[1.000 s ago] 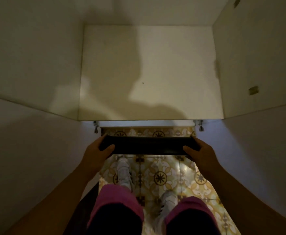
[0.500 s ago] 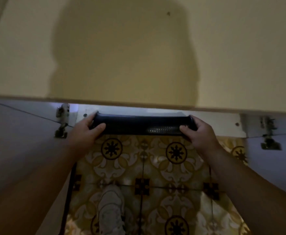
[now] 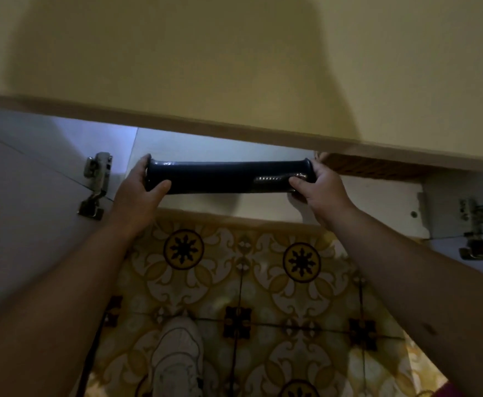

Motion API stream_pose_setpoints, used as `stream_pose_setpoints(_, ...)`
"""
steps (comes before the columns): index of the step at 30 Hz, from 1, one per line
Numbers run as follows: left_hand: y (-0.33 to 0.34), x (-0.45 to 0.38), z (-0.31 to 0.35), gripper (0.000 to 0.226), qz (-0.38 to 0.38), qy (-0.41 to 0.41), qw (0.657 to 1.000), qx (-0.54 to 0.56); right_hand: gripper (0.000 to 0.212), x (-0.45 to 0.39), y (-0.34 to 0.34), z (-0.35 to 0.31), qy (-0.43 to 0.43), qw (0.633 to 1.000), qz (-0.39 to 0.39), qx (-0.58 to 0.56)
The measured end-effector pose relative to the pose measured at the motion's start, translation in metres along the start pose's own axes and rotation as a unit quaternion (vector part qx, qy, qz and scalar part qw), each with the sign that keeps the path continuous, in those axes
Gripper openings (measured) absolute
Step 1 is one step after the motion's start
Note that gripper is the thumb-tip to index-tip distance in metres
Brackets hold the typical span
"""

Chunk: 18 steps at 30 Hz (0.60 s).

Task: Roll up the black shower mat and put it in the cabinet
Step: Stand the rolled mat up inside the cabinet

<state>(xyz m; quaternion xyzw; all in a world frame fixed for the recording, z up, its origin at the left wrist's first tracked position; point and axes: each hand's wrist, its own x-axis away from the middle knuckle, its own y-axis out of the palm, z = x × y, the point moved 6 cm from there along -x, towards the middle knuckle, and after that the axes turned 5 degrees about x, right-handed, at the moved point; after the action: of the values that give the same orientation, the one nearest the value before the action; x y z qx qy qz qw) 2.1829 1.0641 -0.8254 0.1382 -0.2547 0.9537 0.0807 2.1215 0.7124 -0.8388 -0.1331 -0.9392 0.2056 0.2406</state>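
Note:
The black shower mat [image 3: 220, 177] is rolled into a tight horizontal tube. My left hand [image 3: 140, 190] grips its left end and my right hand [image 3: 319, 187] grips its right end. The roll is inside the open cabinet, over the white bottom shelf [image 3: 263, 206] and just under the counter's front edge [image 3: 234, 127]. Whether the roll touches the shelf I cannot tell.
Open cabinet doors flank me, with metal hinges at left [image 3: 95, 184] and right [image 3: 475, 227]. A woven brown thing [image 3: 363, 164] sits inside the cabinet behind my right hand. Below is patterned yellow tile floor [image 3: 243, 282] and my white shoe [image 3: 177, 356].
My view has dropped below the counter. Both hands have carried the roll forward from above the floor into the cabinet opening, over the bottom shelf.

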Motion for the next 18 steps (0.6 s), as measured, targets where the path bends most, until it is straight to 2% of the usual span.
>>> stream_pose_setpoints(5, 0.006, 0.003, -0.016, 0.069, -0.008, -0.001, 1.0, 0.004, 0.061, 0.003, -0.002, 0.002, -0.013, 0.995, 0.018, 0.101)
stream_pose_setpoints(7, 0.005, 0.004, -0.02, 0.07, -0.013, 0.001, 1.0, 0.005, 0.062, 0.011, -0.006, 0.001, -0.012, 0.988, 0.062, 0.142)
stream_pose_setpoints(9, 0.002, 0.005, -0.02, 0.073, -0.019, 0.002, 1.0, -0.01, 0.06, 0.022, -0.007, 0.007, 0.047, 0.98, 0.119, 0.154)
stream_pose_setpoints(11, 0.0, 0.008, -0.02, 0.078, -0.031, -0.004, 0.999, -0.037, 0.058, 0.038, 0.002, 0.02, 0.171, 0.973, 0.13, 0.078)
stream_pose_setpoints(13, 0.001, 0.012, -0.018, 0.079, -0.039, -0.008, 0.998, -0.041, 0.05, 0.058, 0.022, 0.03, 0.276, 0.952, 0.115, -0.067)
stream_pose_setpoints(15, 0.002, 0.018, -0.016, 0.075, -0.028, -0.002, 0.999, -0.026, 0.035, 0.068, 0.042, 0.027, 0.304, 0.922, 0.106, -0.215)
stream_pose_setpoints(18, 0.005, 0.023, -0.016, 0.069, -0.003, 0.018, 1.0, -0.012, 0.021, 0.065, 0.07, 0.012, 0.294, 0.889, 0.091, -0.34)
